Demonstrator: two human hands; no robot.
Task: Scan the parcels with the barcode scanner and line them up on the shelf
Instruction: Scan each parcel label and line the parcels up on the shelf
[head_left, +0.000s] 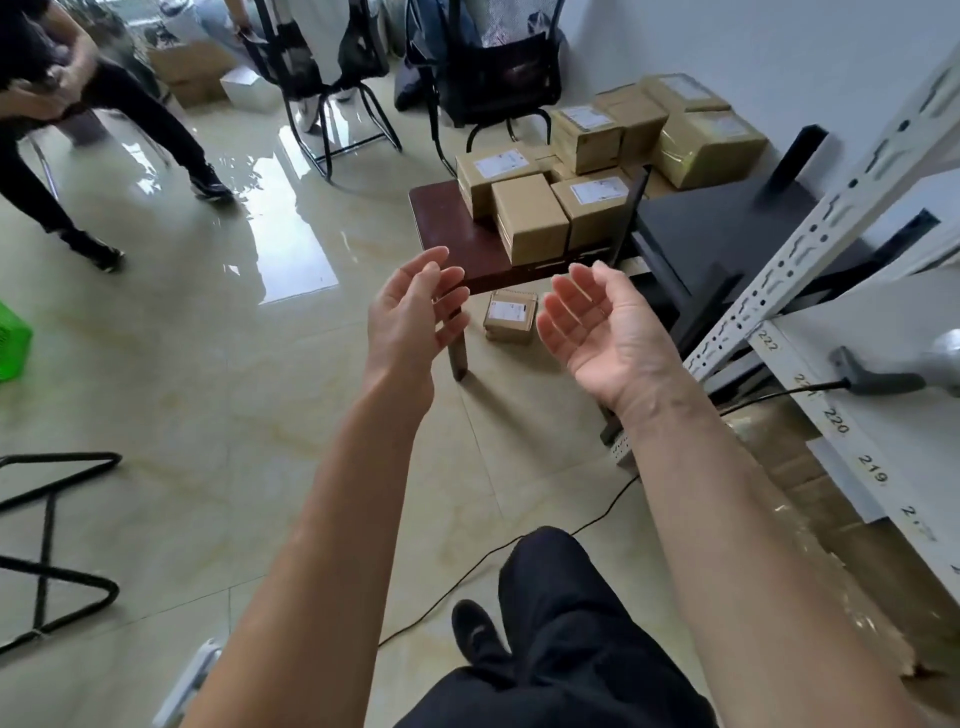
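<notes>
Both bare forearms reach forward: left hand (415, 317) and right hand (597, 332) are loose-fingered, palms turned toward each other, holding nothing. Ahead of them, the brown cardboard parcels with white labels (530, 218) sit stacked on the dark reddish-brown wooden tabletop (447, 228); one small labelled parcel (510, 317) lies on the glossy tiled floor (208, 415) beside the tabletop's leg. Grey corded barcode scanner (893, 376) rests on the white numbered metal shelf (883, 332) at right, well apart from both hands. Judgement: early stage; the visible shelf portion carries no parcels, so scanning and lining-up look wholly outstanding. Scanner head and most of the shelf are cut off; label print is illegible.
</notes>
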